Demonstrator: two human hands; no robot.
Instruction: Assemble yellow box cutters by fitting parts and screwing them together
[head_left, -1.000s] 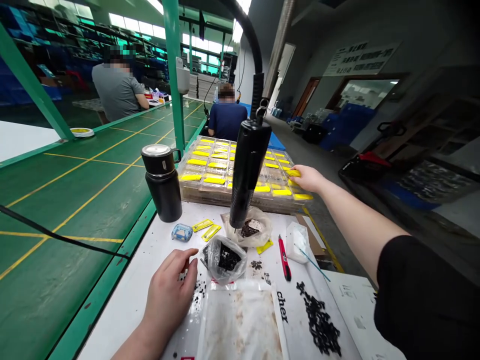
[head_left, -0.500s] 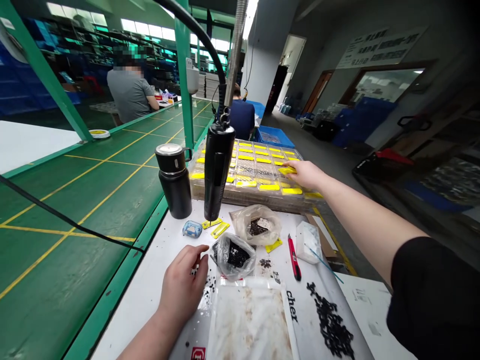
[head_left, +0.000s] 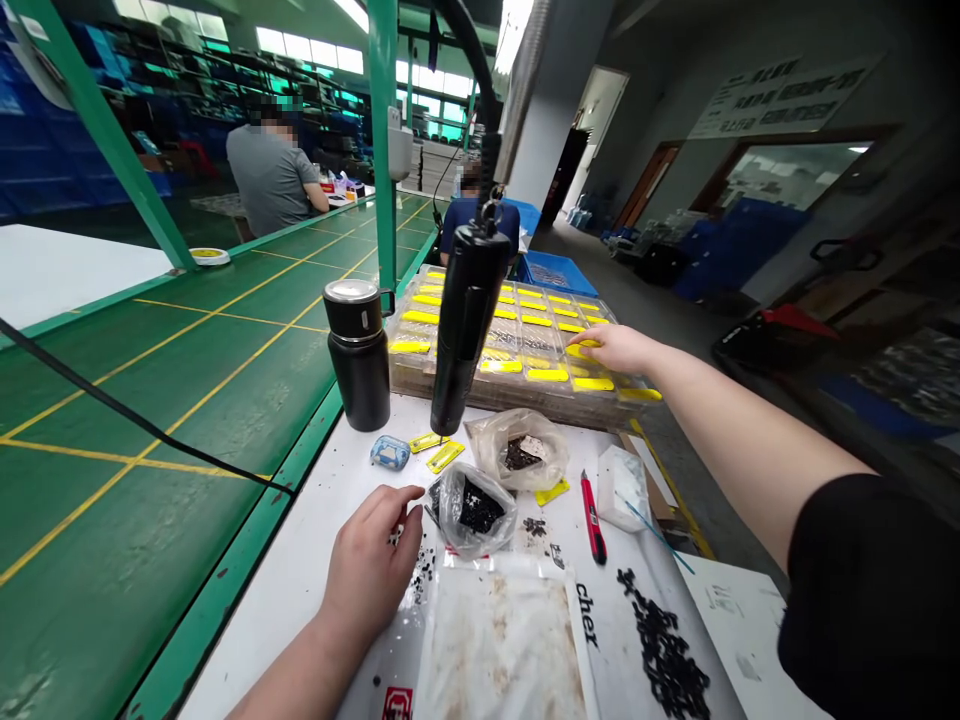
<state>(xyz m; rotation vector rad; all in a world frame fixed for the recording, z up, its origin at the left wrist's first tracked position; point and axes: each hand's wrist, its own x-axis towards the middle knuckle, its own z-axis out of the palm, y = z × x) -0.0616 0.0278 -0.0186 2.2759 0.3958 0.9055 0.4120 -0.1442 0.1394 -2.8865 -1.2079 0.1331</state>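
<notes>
My right hand [head_left: 626, 352] reaches to the right side of a clear compartment tray [head_left: 517, 392], its fingertips closed on a flat yellow strip [head_left: 582, 350] just over a compartment. Other yellow strips [head_left: 547, 375] lie in rows in the tray. On the white tabletop, my left hand [head_left: 373, 550] rests with fingers loosely curled, thumb and forefinger apart, holding nothing. Close to those fingertips stands an open plastic bag [head_left: 491, 545] of small black parts [head_left: 480, 508]. Behind it is a second bag [head_left: 551, 450] with dark brown bits. Two yellow pieces [head_left: 445, 457] lie nearby.
A black electric screwdriver [head_left: 469, 320] hangs before the tray, beside a black flask [head_left: 360, 375]. A red utility knife [head_left: 592, 520], a pile of black parts [head_left: 667, 640] and a stained white pouch [head_left: 502, 640] lie on the table. Two people sit beyond.
The camera view has shifted slightly, and the hanging screwdriver appears further right. My right hand has lowered the yellow strip a little toward the tray. My left hand stays in place.
</notes>
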